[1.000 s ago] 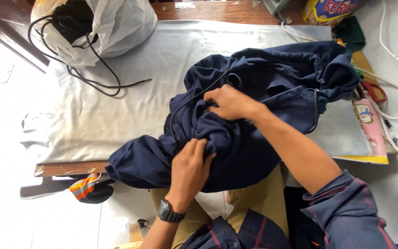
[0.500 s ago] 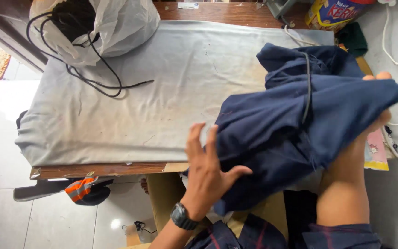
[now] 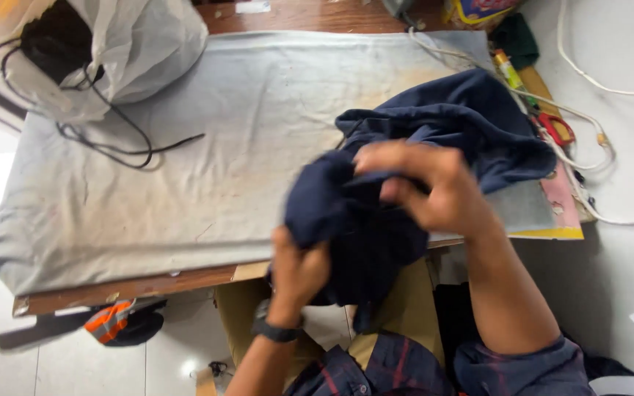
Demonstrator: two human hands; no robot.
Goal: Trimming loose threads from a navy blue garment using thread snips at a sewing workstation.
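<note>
Head view: dark navy cloth garment [image 3: 434, 154] bunched at right near edge of grey padded cloth table cover [image 3: 185, 169]. Left hand [image 3: 299, 271] fingers clamped on lower fold; right hand [image 3: 431, 183] fingers pinching upper fold (motion-blurred). Step judged: gathering, rearranging garment; spreading it flat calls for both grips kept.

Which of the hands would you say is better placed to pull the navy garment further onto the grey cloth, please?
Probably the right hand: it grips the navy garment over the grey cloth, while the left hand holds the fabric below the table's edge.
</note>
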